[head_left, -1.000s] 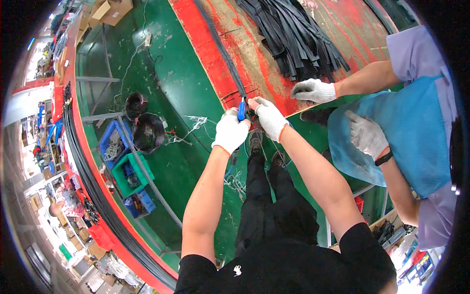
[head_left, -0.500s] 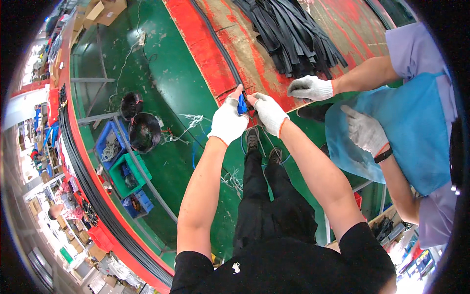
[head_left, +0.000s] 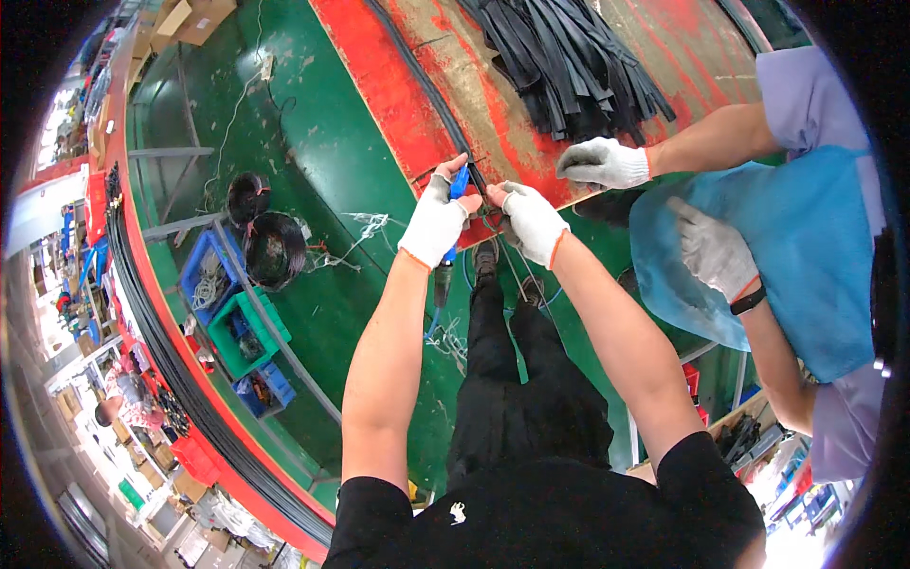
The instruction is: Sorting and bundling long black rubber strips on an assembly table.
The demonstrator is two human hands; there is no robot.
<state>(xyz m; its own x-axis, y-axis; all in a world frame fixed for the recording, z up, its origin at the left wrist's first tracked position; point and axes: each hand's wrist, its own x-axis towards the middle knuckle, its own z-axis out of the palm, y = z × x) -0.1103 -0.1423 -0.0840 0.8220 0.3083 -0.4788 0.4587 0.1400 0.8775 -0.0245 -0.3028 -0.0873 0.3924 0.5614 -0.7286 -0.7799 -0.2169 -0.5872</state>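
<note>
My left hand (head_left: pixel 431 226), in a white glove with bare fingertips, is closed around a slim blue hand tool (head_left: pixel 461 182). The tool's dark lower end (head_left: pixel 443 283) sticks out below the palm. Close by, my right hand (head_left: pixel 534 224), gloved alike, pinches at the near end of a long black strip (head_left: pixel 428 90) that runs along the red table (head_left: pixel 365 71). Thin rods or wires (head_left: pixel 519 270) hang down beneath my right fingers; exactly which piece the fingertips grip is partly hidden.
A heap of black strips (head_left: pixel 569 71) lies on the table. At right, a co-worker's gloved hand (head_left: pixel 607 163) rests by the table edge, above a blue apron (head_left: pixel 806 247). Crates (head_left: pixel 248 332) and black coils (head_left: pixel 275 248) stand on the green floor at left.
The blue tool has tilted in my left hand, so its lower end now shows below the palm. My right hand has shifted slightly right and down.
</note>
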